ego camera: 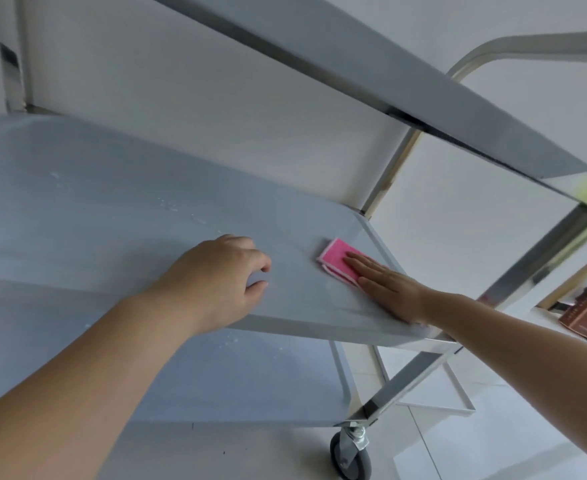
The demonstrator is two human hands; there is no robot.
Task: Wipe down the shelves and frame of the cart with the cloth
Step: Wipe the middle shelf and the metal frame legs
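A steel cart fills the view, seen from low down. Its middle shelf is grey and carries a few white specks. A folded pink cloth lies near the shelf's right end. My right hand presses flat on the cloth, fingers straight and together, covering its near half. My left hand grips the shelf's front edge, fingers curled on top and thumb at the rim. The lower shelf shows beneath, and the top shelf's rim runs overhead.
A shiny frame post slants down at the right to a caster wheel on the white tiled floor. A curved handle rises at the upper right. A brown box sits on the floor beyond. White wall lies behind.
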